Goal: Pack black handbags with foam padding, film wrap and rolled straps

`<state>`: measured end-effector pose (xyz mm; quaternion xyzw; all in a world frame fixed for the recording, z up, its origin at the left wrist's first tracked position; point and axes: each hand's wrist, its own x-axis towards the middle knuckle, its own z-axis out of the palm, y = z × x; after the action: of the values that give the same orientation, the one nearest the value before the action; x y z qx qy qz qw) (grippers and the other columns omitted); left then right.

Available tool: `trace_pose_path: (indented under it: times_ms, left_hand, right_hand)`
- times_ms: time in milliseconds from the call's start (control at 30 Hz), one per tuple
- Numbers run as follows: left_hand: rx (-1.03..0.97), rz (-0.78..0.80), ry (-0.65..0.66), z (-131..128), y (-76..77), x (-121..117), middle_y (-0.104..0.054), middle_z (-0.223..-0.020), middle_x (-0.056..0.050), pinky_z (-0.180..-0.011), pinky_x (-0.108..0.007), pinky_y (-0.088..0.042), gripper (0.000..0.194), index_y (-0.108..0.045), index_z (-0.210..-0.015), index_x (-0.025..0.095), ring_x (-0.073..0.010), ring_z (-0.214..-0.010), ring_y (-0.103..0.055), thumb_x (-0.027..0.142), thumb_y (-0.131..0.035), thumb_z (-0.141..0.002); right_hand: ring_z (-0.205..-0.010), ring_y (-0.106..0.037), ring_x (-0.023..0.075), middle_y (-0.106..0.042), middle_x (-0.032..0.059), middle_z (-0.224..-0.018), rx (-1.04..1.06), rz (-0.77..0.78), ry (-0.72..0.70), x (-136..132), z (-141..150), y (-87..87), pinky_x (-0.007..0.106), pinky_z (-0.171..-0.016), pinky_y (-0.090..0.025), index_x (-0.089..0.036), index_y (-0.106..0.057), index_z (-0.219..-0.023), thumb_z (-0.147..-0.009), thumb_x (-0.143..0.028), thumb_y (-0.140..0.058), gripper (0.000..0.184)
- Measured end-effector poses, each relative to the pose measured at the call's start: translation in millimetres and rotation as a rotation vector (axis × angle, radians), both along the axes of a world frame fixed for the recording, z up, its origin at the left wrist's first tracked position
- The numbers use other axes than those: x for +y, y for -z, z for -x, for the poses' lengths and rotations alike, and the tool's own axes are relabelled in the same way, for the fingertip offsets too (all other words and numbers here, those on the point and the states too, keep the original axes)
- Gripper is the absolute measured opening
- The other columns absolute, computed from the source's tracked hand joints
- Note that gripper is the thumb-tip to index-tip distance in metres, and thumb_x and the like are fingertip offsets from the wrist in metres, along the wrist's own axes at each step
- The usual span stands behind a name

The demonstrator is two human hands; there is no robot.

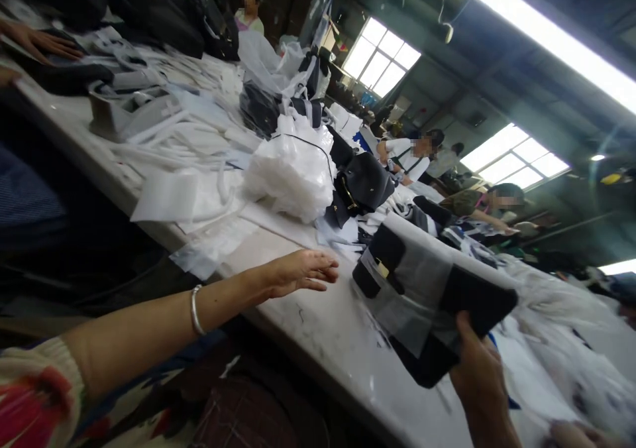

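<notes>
Table (pixel 338 332), black bag (pixel 467 295) in right hand (pixel 477 367)

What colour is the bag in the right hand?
The bag is black, under whitish wrap; head view.

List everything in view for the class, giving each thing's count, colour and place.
wrapped item: one, black with gold clasp and translucent sheet, at right
worktable: one, whitish, running diagonally
plastic bundle: one, white, dark band, mid-table
bags: several, black, around the bundle's far side and right
strips and sheets: many, mostly white, table's left part
plastic sheeting: uncountable, white, far right
windows: at least two, bright, background
ceiling light: one long tube, white, upper right
co-workers: at least four, mixed clothing, background and left edge
bracelet: one, silvery, left wrist
left hand: one, bare, centre
right hand: one, bare, holding the wrapped item
</notes>
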<state>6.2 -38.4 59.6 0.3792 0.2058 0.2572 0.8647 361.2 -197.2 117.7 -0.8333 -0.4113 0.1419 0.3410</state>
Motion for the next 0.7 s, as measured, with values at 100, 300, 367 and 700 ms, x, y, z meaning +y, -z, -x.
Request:
trace_pose_path:
  times_ms: [100, 300, 367, 700]
  left_hand:
    - [0.091, -0.127, -0.059, 3, 14.9, 7, -0.065, -0.104, -0.008, -0.092, -0.036, -0.044, 0.051, -0.061, -0.104, 0.016, -0.0210, -0.103, -0.060, 0.053, -0.074, -0.072]
    - [0.269, -0.384, -0.280, 6, 28.0, 40, -0.063, -0.105, -0.006, -0.090, -0.034, -0.045, 0.048, -0.060, -0.107, 0.017, -0.0220, -0.106, -0.056, 0.054, -0.066, -0.077]
    - [0.309, -0.365, -0.194, 9, 33.7, 48, -0.062, -0.113, -0.008, -0.091, -0.035, -0.044, 0.052, -0.059, -0.112, 0.018, -0.0242, -0.114, -0.054, 0.057, -0.066, -0.077]
    - [-0.131, -0.238, 0.053, 0, 42.2, 62, -0.054, -0.135, -0.008, -0.105, -0.035, -0.035, 0.088, -0.042, -0.143, 0.027, -0.0233, -0.125, -0.050, 0.064, -0.073, -0.069]
  right_hand:
    - [-0.138, -0.037, 0.0374, -0.067, 0.0088, -0.122, 0.107, -0.177, 0.154, -5, -15, -16.4, 0.048, -0.103, -0.046, -0.022, -0.064, -0.114, -0.061, -0.038, -0.075, 0.056]
    - [-0.106, -0.067, 0.0285, -0.075, 0.0033, -0.101, 0.627, -0.351, 0.267, -17, 27, 17.4, 0.048, -0.091, -0.057, -0.026, -0.066, -0.110, -0.075, -0.059, -0.068, 0.048]
    - [-0.107, -0.067, 0.0280, -0.076, 0.0029, -0.098, 0.738, -0.327, 0.275, -19, 42, 36.5, 0.049, -0.093, -0.056, -0.027, -0.068, -0.109, -0.077, -0.062, -0.066, 0.047]
    - [-0.112, -0.063, 0.0362, -0.076, 0.0108, -0.097, 1.232, -0.031, 0.120, -13, 84, 102.6, 0.056, -0.097, -0.052, -0.020, -0.075, -0.086, -0.070, -0.069, -0.068, 0.052]
